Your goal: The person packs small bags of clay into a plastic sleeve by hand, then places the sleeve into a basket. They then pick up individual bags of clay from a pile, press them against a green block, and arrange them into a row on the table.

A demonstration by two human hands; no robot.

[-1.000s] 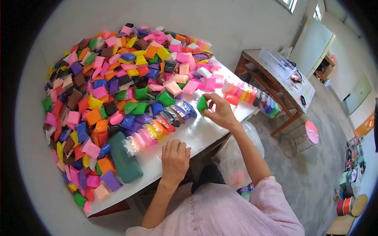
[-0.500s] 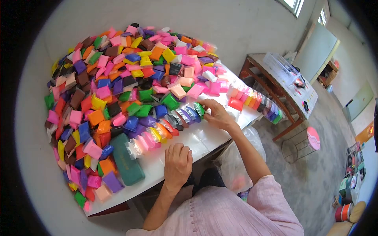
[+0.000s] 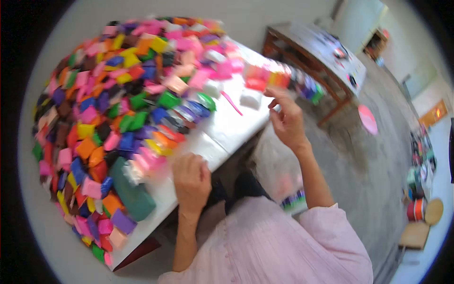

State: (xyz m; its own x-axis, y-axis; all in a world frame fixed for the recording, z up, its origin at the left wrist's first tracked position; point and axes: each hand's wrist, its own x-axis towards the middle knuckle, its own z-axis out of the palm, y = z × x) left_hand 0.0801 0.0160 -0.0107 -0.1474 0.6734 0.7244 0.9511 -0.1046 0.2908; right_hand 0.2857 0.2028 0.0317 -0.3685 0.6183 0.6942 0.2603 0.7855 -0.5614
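Observation:
My right hand (image 3: pixel 288 124) is raised over the table's front edge, open, with thumb and fingers apart and nothing seen between them. Closest to it are a small white packet (image 3: pixel 250 98) and a second row of coloured packets (image 3: pixel 279 79). My left hand (image 3: pixel 191 182) is loosely curled at the near edge, back upward and blurred; nothing shows in it. Beside it, a row of small packets (image 3: pixel 163 142) runs from pale pink through orange to blue and green. A thin pink strip (image 3: pixel 231 103) lies on the white tabletop (image 3: pixel 213 142).
A large heap of colourful packets (image 3: pixel 94 118) covers the far and left side. A dark green case (image 3: pixel 132 194) lies at the row's near end. A clear plastic bag (image 3: pixel 279 165) hangs below the edge. Right are another table (image 3: pixel 317 52) and a pink-topped stool (image 3: pixel 367 119).
My right hand has left the green end of the packet row and moved right, opening. The view has turned, and the pink strip and white packet now show uncovered.

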